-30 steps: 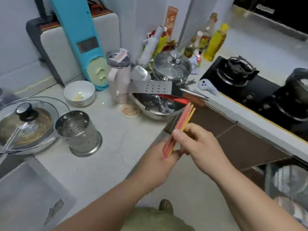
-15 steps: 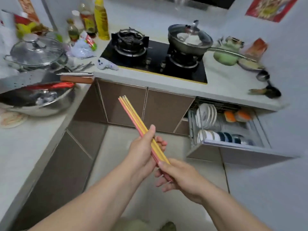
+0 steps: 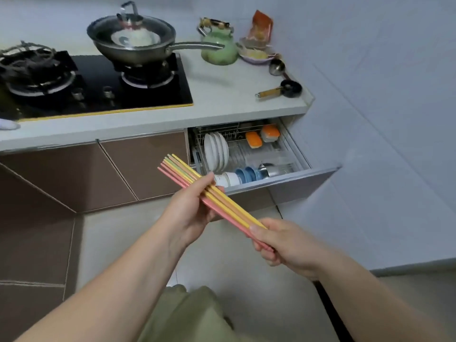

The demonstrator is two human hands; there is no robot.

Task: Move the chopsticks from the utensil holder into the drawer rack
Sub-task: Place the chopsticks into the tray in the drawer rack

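From the head view, I see my left hand [image 3: 191,213] and right hand [image 3: 276,240] both clamped on the chopsticks [image 3: 209,193], a pastel bundle held in the air just in front of the open drawer rack [image 3: 291,154]. I'd keep the tips level and aim for the bare wire behind the bowls [image 3: 243,177], clear of the plates [image 3: 216,150].

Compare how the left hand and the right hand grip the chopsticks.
The left hand wraps the chopsticks near the middle of the bundle, while the right hand pinches the lower end. The left hand sits higher and closer to the open drawer rack; the right hand is lower, nearer the body. Both are closed on the same bundle, held in the air outside the drawer.
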